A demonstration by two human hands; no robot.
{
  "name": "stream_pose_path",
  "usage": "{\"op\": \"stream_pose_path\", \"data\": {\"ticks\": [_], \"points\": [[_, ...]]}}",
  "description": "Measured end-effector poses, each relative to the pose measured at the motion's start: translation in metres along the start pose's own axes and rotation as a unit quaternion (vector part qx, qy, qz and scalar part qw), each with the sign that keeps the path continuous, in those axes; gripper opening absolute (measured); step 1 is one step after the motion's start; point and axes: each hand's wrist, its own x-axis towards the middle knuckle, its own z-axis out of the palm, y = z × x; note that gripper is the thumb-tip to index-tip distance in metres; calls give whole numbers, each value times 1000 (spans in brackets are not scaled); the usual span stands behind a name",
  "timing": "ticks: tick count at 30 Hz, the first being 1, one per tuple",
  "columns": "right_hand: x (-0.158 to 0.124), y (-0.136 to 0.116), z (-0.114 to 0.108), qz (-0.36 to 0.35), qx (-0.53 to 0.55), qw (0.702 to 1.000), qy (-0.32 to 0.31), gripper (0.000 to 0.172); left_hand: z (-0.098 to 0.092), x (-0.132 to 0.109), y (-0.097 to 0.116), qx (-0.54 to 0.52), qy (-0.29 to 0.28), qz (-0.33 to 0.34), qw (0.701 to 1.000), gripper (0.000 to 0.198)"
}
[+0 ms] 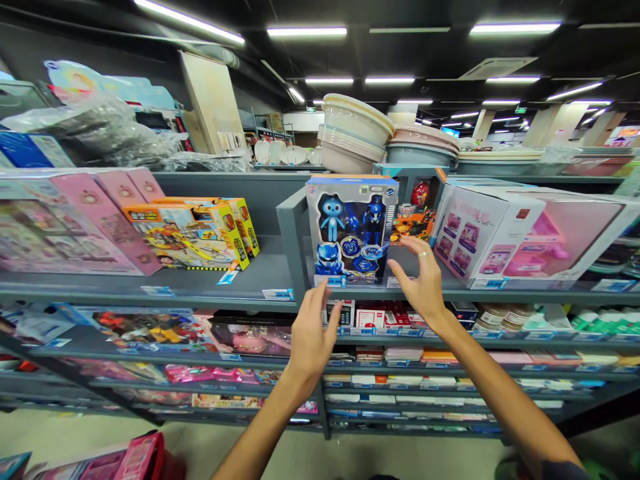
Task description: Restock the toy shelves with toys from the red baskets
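Observation:
On the top shelf a blue and silver toy figure box (pixel 351 230) stands upright, its clear front showing a light-blue figure and a dark-blue robot. My left hand (pixel 314 330) is below and in front of its lower left corner, near a price tag (pixel 330 282), fingers apart and nothing in them. To the right of the box, my right hand (pixel 419 280) is raised with thumb and fingers spread, a ring on one finger. It holds nothing. Behind that hand an orange and dark toy box (pixel 417 200) with a red piece shows partly.
White and pink toy boxes (pixel 490 233) stand on the right; yellow toy boxes (pixel 200 233) and pink boxes (pixel 100 220) on the left. A grey shelf divider (pixel 295 240) borders the blue box. Stacked basins (pixel 355 133) rise behind. Lower shelves carry small packaged goods.

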Motion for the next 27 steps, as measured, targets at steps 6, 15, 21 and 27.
{"op": "stream_pose_path", "data": {"ticks": [6,15,21,27], "points": [[-18,-30,47,10,-127,960,-250,30,-36,43,-41,193,-120,6,974,40],[-3,-32,76,-7,-280,914,-295,30,-39,67,-18,357,-221,41,907,45],[-14,-42,50,-1,-135,968,-213,25,-54,56,-17,196,-145,47,969,31],[21,-8,-10,50,72,996,15,61,-88,85,-55,-298,100,-74,946,44]]}}
